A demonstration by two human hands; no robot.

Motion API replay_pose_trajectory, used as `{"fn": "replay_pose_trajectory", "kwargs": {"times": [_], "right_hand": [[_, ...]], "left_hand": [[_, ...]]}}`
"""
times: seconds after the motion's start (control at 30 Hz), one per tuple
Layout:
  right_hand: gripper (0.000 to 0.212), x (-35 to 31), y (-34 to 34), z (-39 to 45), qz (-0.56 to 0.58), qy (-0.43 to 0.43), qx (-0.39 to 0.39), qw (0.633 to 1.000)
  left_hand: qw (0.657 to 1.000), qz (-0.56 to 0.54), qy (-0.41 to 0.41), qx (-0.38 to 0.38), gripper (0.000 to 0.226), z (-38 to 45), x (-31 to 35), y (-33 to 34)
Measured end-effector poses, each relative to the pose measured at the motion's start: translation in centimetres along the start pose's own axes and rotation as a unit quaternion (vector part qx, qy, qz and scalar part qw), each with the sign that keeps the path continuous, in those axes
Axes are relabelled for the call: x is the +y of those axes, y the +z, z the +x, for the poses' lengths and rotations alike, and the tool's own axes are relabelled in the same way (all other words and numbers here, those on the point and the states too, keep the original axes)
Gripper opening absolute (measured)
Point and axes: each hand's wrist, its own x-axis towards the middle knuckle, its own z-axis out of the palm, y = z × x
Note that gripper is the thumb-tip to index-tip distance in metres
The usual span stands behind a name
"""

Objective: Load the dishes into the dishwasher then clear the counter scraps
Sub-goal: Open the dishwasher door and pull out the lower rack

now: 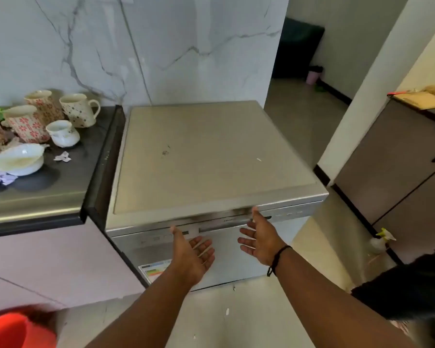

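A: What vessels appear, and what do they hold?

B: Patterned mugs (pixel 79 109) and a small white cup (pixel 62 133) stand upright on the dark counter (pixel 68 177); their contents cannot be made out. Stacked white bowls (pixel 20 159) sit beside them, with torn paper scraps (pixel 62 156) lying nearby. An orange bucket (pixel 15 332) shows at lower left.

A: And the dishwasher?

B: The silver dishwasher (pixel 211 151), door closed, stands just right of the counter against a veined marble wall (pixel 161 41). Its flat top is matte and lightly marked.

A: The hands?

B: The left hand (pixel 192 254) and right hand (pixel 260 241) are held palms-inward before the door's upper edge, fingers spread and relaxed, gripping nothing. A dark cord circles the right wrist.
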Motion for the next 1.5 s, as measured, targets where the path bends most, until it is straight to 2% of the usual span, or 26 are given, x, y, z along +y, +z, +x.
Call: {"fn": "replay_pose_trajectory", "kwargs": {"times": [0.07,0.17,0.3,0.43,0.5,0.63,0.8,1.03,1.17,1.33,1.4,1.47,1.5], "right_hand": [[0.068,-0.2,-1.1,1.8,0.068,0.032,-0.029,0.997],[0.069,0.3,-1.7,3.4,0.155,0.034,-0.088,0.983],[0.064,0.8,-1.1,4.4,0.240,0.024,-0.148,0.959],[0.068,1.6,-0.2,5.1,0.287,0.016,-0.161,0.944],[0.068,1.8,-0.1,5.3,0.280,0.019,-0.163,0.946],[0.071,2.0,0.6,5.3,0.234,0.014,-0.111,0.966],[0.085,1.8,1.5,5.0,0.203,0.010,-0.075,0.976],[0.088,1.3,1.3,5.1,0.128,0.019,-0.039,0.991],[0.083,1.2,1.4,5.1,0.100,0.013,-0.022,0.995],[0.093,1.4,1.8,5.1,0.070,0.010,0.003,0.997],[0.093,1.3,2.0,4.5,0.073,0.019,0.013,0.997],[0.096,1.5,2.0,3.7,0.078,0.045,0.019,0.996],[0.096,1.9,1.7,3.1,0.073,0.061,0.017,0.995]], "left_hand": [[0.997,-0.072,-0.010,0.018,0.089,1.4,-0.8,1.7],[0.989,-0.143,0.022,0.013,0.088,2.7,-1.4,3.4],[0.978,-0.199,0.056,-0.005,0.088,3.3,-1.3,4.8],[0.973,-0.216,0.081,-0.010,0.083,3.4,-1.5,5.6],[0.978,-0.189,0.085,-0.001,0.083,3.7,-1.6,5.4],[0.985,-0.146,0.085,0.019,0.086,4.0,-1.5,5.0],[0.989,-0.122,0.080,0.016,0.089,3.7,-1.3,4.8],[0.990,-0.121,0.071,0.020,0.093,4.0,-1.3,4.7],[0.989,-0.121,0.075,0.048,0.097,4.1,-1.2,5.6],[0.984,-0.123,0.088,0.095,0.099,4.4,-1.0,6.3],[0.984,-0.106,0.093,0.105,0.102,4.3,-1.4,6.4],[0.988,-0.051,0.094,0.114,0.111,3.8,-2.6,6.0],[0.989,-0.012,0.097,0.112,0.108,3.4,-3.5,5.4]]}}
